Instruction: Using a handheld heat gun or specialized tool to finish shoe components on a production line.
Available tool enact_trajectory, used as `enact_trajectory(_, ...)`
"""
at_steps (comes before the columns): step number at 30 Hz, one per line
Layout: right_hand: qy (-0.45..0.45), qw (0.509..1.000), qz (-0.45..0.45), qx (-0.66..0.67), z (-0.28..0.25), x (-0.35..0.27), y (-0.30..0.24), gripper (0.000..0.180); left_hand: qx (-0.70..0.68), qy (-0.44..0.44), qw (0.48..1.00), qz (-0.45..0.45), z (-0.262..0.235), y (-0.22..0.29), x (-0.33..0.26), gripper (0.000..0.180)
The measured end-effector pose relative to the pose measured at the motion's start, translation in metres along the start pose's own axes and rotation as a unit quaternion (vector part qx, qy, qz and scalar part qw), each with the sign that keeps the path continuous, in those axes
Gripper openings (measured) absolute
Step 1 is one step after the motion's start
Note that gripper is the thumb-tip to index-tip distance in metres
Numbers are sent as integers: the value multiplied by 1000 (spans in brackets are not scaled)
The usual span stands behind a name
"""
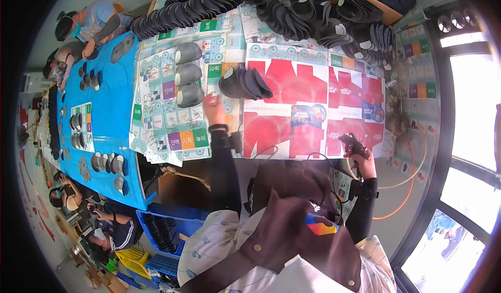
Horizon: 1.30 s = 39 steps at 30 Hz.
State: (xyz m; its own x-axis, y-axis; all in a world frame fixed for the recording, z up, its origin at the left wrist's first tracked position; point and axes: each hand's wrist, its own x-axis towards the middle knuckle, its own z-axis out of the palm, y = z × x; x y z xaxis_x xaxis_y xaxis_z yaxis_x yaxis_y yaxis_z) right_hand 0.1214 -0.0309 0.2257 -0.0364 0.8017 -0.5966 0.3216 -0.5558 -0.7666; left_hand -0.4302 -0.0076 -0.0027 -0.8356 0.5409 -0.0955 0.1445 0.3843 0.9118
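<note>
Presently, three dark curved pieces (189, 75) lie in a column on the paper-covered surface (162, 118), ahead of the person and left of centre. The left hand (213, 108) is just beside the nearest one; contact cannot be confirmed, nor can I tell how wide its grip stands. Right of this column, a stack of similar pieces (232, 84) leans over, its right end overlapping a red-and-white printed sheet (284, 84). The right hand (364, 162) has its grip closed around a dark handheld tool (353, 146), near the sheet's lower right corner. An orange hose (412, 178) curves down to the right of that hand. Along the far edge runs a long row of dark pieces (190, 15), with a crowded pile (292, 19) to its right, next to a brown carton (389, 15). To the left, a blue surface (107, 121) carries further dark pieces; a person in a blue top (102, 19) is at its far end. Below stands a blue crate (190, 221).
</note>
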Motion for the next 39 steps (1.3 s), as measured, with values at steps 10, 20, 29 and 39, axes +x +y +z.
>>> enact_trajectory(10,-5,1000,-19,-12,-10,-33,-6,29,220,18,974,43,21,-25,59,32)
enact_trajectory(20,-2,1000,-20,-10,-38,-4,27,32,186,-294,936,46,-47,28,-116,35)
enact_trajectory(29,-43,978,-143,-146,-17,54,20,39,231,-334,907,112,124,61,-234,40)
enact_trajectory(39,-94,973,-77,-196,29,78,-5,31,197,-302,923,134,167,33,-243,36)
